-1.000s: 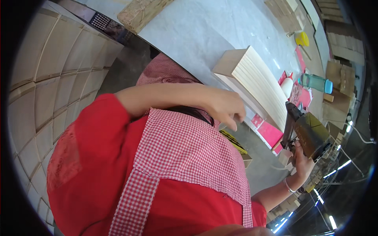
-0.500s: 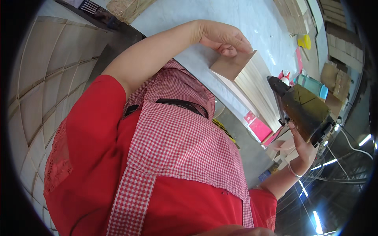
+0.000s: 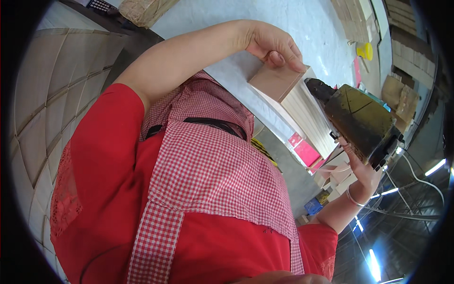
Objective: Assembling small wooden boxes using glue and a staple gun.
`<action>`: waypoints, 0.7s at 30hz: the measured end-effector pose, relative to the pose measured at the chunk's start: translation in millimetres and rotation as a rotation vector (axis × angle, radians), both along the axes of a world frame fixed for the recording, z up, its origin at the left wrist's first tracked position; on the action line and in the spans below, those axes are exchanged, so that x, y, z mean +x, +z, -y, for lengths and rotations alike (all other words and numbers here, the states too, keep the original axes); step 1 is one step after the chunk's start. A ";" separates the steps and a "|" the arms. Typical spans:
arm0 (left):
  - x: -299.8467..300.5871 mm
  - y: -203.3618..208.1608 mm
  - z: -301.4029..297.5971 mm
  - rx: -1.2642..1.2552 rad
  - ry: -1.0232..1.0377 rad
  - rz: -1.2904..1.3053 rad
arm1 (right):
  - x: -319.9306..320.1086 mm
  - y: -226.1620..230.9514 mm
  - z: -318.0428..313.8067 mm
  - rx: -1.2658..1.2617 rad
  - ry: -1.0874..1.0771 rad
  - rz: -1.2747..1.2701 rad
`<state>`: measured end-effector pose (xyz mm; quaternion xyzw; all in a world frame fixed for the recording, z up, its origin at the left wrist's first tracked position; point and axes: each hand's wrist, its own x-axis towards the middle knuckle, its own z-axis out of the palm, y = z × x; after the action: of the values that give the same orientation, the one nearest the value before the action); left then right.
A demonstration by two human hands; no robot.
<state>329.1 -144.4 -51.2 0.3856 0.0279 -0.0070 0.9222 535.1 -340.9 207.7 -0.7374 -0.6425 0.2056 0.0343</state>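
A person in a red top and a pink checked apron [image 3: 213, 175] works at a pale table [image 3: 283, 12], both hands at a long wooden box [image 3: 279, 81] that lies by the table's near edge. The box's long axis runs roughly along that edge, from the person's left to their right; its plain brownish end panel faces left, and a pale, ribbed face stretches away from it toward the right end. The left hand [image 3: 274, 43] is at the box's left end, its fingers bent, with fingertips on the edge of the end panel; I cannot tell whether they pinch the wood or merely press on it. The right hand [image 3: 357, 165] grips an olive and black power tool [image 3: 362, 113] beside the box's ribbed face, with most of the gripping fingers hidden behind the casing. The tool's narrow black end points toward the box's left end, and its blocky end angles away from the box; whether tool and wood touch is unclear. Dark lines cross the tool's casing, though I cannot tell whether they are markings. A bright pink sheet [image 3: 307, 154] lies by the box's right end. Across the table from the box sits a yellow container [image 3: 364, 50]. Well left of the box, a dark panel [image 3: 99, 5] carries rows of pale marks too small to read.
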 end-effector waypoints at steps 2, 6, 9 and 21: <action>-0.2 0.0 0.8 -0.001 0.005 0.004 | -4.1 -1.4 -5.1 -0.007 0.019 -0.002; -3.0 -1.7 2.9 0.060 0.056 0.014 | -9.2 -2.3 -11.5 -0.006 0.065 -0.002; -17.3 10.9 15.7 0.281 0.307 0.034 | -1.5 -1.1 -14.1 -0.115 0.005 0.044; -40.9 10.4 56.5 1.130 0.792 0.089 | -3.6 -4.5 -18.5 -0.070 0.030 -0.087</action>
<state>288.2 -200.9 -40.7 0.7678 0.1280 0.3616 0.5133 531.5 -322.4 203.2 -0.7187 -0.6439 0.2601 0.0332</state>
